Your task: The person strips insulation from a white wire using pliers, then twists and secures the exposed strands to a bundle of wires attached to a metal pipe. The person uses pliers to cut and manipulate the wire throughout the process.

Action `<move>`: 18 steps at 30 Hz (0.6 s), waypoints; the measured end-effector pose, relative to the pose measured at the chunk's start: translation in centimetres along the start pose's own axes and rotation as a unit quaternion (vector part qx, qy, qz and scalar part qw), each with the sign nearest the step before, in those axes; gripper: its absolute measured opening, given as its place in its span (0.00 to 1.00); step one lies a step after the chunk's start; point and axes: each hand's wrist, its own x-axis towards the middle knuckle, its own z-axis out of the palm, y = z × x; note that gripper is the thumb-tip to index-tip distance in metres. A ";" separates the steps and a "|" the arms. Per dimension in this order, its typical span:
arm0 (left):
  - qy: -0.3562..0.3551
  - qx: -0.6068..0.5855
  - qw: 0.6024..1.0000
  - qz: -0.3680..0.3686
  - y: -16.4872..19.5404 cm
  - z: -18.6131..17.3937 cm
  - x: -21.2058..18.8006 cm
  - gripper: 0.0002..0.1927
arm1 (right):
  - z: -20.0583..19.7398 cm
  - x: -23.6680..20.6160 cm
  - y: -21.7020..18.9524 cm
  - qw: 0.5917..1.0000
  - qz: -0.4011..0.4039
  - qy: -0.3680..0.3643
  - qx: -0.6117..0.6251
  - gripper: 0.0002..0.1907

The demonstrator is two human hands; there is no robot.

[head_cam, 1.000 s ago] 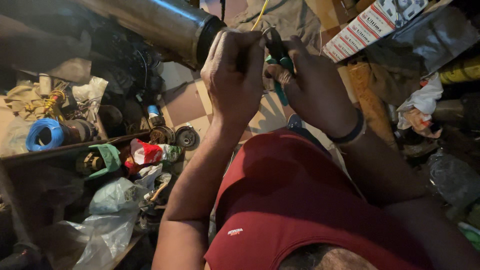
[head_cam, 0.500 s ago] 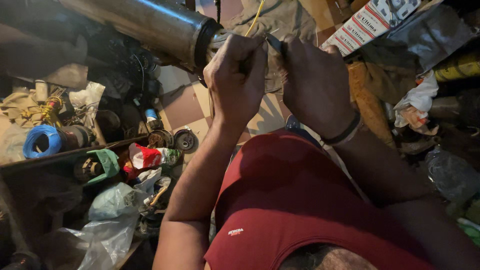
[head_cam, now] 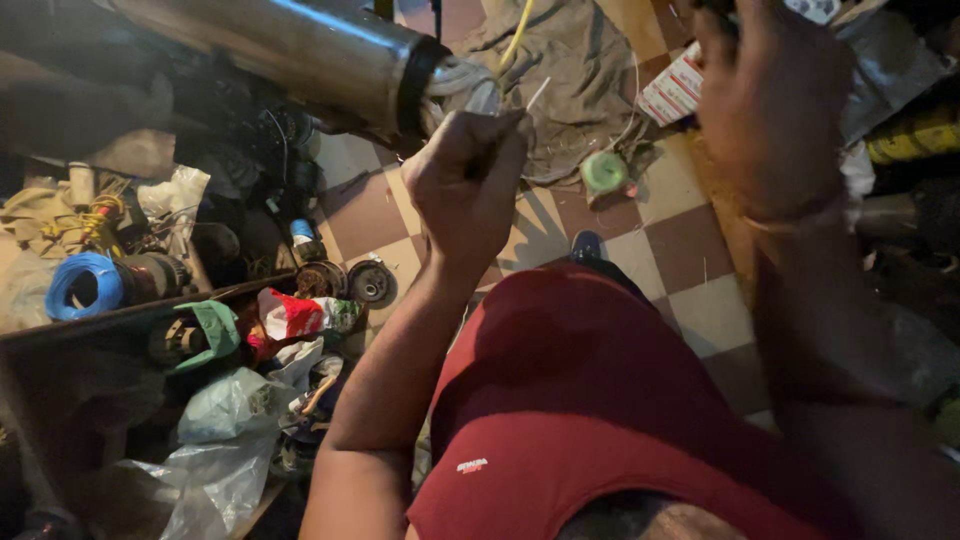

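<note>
My left hand is closed in a fist around a thin white wire whose tip pokes out above the knuckles. The wire comes from the bundle at the black-ringed end of a long shiny metal cylinder, and the fist sits just below that end. My right hand is raised at the upper right, well apart from the left, with its back toward the camera and blurred. What its fingers hold is hidden. A yellow wire runs up from the cylinder's end.
A grey cloth and a green tape roll lie on the checkered floor. A red-and-white box sits by my right hand. At left are a blue spool, round metal bearings and plastic bags.
The two hands were together at the cylinder's end, the right one with a teal-handled tool. The right hand has now pulled away up and to the right; the left stays on the wire.
</note>
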 end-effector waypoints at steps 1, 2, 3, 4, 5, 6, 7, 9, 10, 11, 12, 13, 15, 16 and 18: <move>0.004 0.020 1.000 0.009 -0.1 0.1 0.0 0.03 | -0.9 -0.3 -0.1 0.997 0.031 -0.056 0.039 0.06; 0.004 0.039 0.999 0.011 -0.2 0.1 0.1 0.04 | -1.4 -1.0 -0.5 0.988 0.067 -0.116 0.077 0.07; 0.001 0.056 0.998 0.014 -0.3 0.4 0.1 0.04 | -1.2 -1.7 -1.4 0.986 0.047 -0.144 0.076 0.11; 0.001 0.064 0.997 0.041 -0.3 0.6 0.2 0.04 | -0.8 -2.4 -2.3 0.983 0.023 -0.165 0.071 0.14; 0.001 0.073 0.995 0.071 -0.4 0.8 0.2 0.04 | -0.6 -2.7 -2.8 0.981 -0.001 -0.184 0.066 0.18; 0.004 0.085 0.992 0.097 -0.4 1.0 0.2 0.05 | -0.3 -3.0 -3.2 0.977 0.007 -0.175 0.123 0.17; -0.001 0.097 0.990 0.103 -0.3 1.0 0.1 0.05 | 0.0 -3.3 -3.7 0.969 0.014 -0.167 0.183 0.16; -0.015 0.121 0.986 0.114 -0.2 1.0 0.1 0.05 | 0.2 -3.3 -4.3 0.970 0.007 -0.150 0.193 0.15; -0.025 0.121 0.984 0.130 -0.2 1.0 0.2 0.05 | 0.1 -3.2 -4.5 0.980 -0.008 -0.142 0.141 0.15; -0.035 0.119 0.981 0.147 -0.2 0.9 0.3 0.05 | -0.2 -3.1 -4.6 0.987 -0.024 -0.133 0.086 0.15; -0.045 0.116 0.979 0.164 -0.2 0.9 0.5 0.05 | -0.5 -2.9 -4.7 0.986 -0.029 -0.127 0.106 0.15; -0.053 0.135 0.972 0.186 -0.2 1.0 0.7 0.04 | -0.9 -2.8 -4.8 0.984 -0.036 -0.121 0.127 0.16; -0.065 0.176 0.954 0.232 -0.4 1.1 1.1 0.04 | -1.1 -2.5 -5.2 0.984 -0.039 -0.121 0.123 0.19; -0.067 0.216 0.941 0.250 -0.4 1.1 1.1 0.04 | -1.2 -2.4 -5.4 0.987 -0.035 -0.126 0.098 0.21; -0.072 0.296 0.909 0.284 -0.6 1.1 1.1 0.04 | -1.0 -2.4 -5.6 0.991 -0.042 -0.116 0.061 0.19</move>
